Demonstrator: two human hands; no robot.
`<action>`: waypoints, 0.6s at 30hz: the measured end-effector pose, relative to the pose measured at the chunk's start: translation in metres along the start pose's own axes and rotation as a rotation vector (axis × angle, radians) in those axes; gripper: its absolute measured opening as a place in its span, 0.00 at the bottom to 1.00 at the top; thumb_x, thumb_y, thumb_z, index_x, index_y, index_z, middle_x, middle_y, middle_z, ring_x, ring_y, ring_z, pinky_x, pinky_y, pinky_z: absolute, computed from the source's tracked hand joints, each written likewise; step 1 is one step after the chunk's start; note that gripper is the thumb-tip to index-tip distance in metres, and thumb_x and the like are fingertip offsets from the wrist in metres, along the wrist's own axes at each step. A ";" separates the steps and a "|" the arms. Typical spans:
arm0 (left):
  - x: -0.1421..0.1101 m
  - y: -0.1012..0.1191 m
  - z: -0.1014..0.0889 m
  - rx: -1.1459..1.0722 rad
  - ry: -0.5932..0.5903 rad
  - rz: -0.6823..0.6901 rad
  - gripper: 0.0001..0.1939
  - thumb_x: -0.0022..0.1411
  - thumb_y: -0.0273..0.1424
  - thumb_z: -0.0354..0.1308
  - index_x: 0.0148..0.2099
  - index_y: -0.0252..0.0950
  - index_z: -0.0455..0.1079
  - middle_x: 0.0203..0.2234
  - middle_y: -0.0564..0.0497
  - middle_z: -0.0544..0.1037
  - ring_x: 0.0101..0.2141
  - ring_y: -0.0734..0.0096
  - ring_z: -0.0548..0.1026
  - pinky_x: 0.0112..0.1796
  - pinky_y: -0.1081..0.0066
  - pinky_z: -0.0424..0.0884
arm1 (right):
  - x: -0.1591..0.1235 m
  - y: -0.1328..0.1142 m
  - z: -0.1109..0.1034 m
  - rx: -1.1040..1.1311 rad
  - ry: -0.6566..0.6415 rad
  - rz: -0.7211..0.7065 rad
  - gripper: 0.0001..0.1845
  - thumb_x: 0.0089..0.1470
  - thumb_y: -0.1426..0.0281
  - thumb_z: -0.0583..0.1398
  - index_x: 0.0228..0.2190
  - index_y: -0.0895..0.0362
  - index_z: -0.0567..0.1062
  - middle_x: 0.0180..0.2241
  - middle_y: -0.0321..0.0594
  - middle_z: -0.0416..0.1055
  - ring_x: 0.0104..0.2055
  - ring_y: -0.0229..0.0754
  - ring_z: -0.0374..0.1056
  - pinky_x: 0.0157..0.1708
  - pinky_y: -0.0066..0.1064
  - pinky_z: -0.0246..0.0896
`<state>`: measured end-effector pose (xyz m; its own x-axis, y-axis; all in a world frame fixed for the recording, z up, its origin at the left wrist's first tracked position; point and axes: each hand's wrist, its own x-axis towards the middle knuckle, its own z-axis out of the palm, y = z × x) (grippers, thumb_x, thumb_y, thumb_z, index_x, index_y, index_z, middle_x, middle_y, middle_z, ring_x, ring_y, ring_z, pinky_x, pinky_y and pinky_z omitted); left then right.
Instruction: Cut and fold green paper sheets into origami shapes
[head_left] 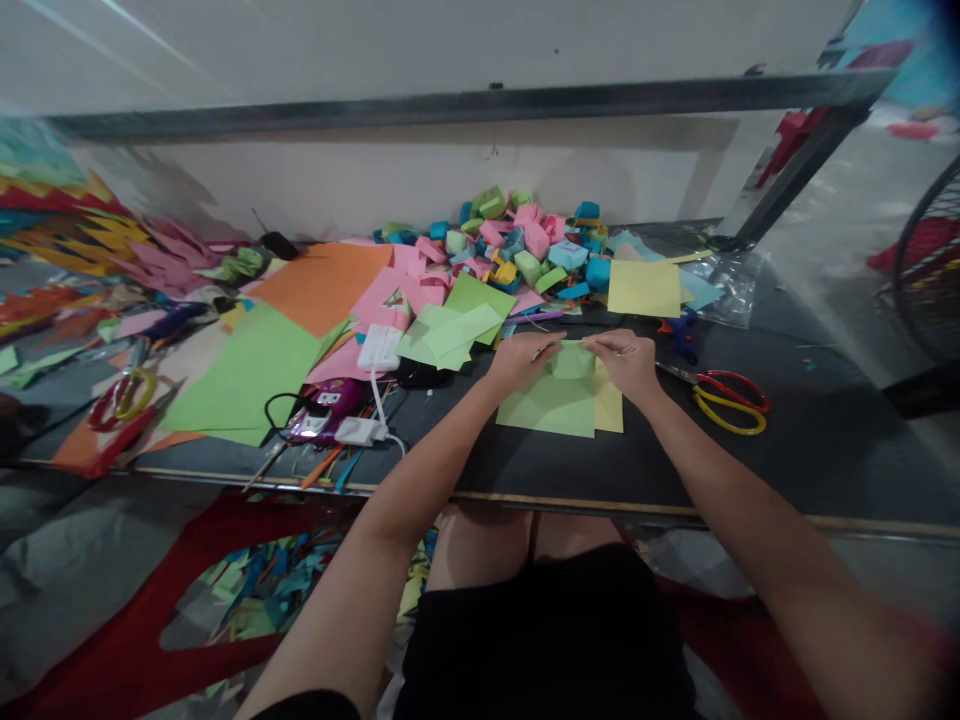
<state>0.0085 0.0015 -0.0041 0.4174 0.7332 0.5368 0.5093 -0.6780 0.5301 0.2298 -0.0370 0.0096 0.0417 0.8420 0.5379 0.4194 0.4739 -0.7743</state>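
Both my hands meet over a small light green paper piece (571, 360) at the middle of the dark table (810, 450). My left hand (521, 361) pinches its left edge and my right hand (628, 363) pinches its right edge, fingers closed. Under the hands lies a flat green sheet (547, 408) with a yellow sheet (610, 408) partly beneath it.
A heap of folded coloured paper boxes (525, 245) sits at the back. Red-and-yellow scissors (729, 400) lie right of my hands. A yellow sheet (643, 288), large green (247, 375) and orange (322, 285) sheets, a white charger and cable (367, 425), more scissors (120, 400) lie left.
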 end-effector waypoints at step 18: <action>-0.003 0.006 -0.001 -0.113 0.054 -0.043 0.13 0.67 0.40 0.60 0.38 0.44 0.85 0.32 0.49 0.87 0.30 0.66 0.82 0.33 0.70 0.73 | 0.003 -0.003 -0.001 -0.059 -0.056 0.020 0.05 0.51 0.61 0.70 0.27 0.47 0.87 0.35 0.39 0.85 0.42 0.51 0.80 0.49 0.44 0.72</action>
<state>0.0098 -0.0045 -0.0016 0.3545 0.7602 0.5445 0.4366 -0.6495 0.6225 0.2297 -0.0363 0.0144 0.0006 0.8651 0.5017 0.4718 0.4421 -0.7629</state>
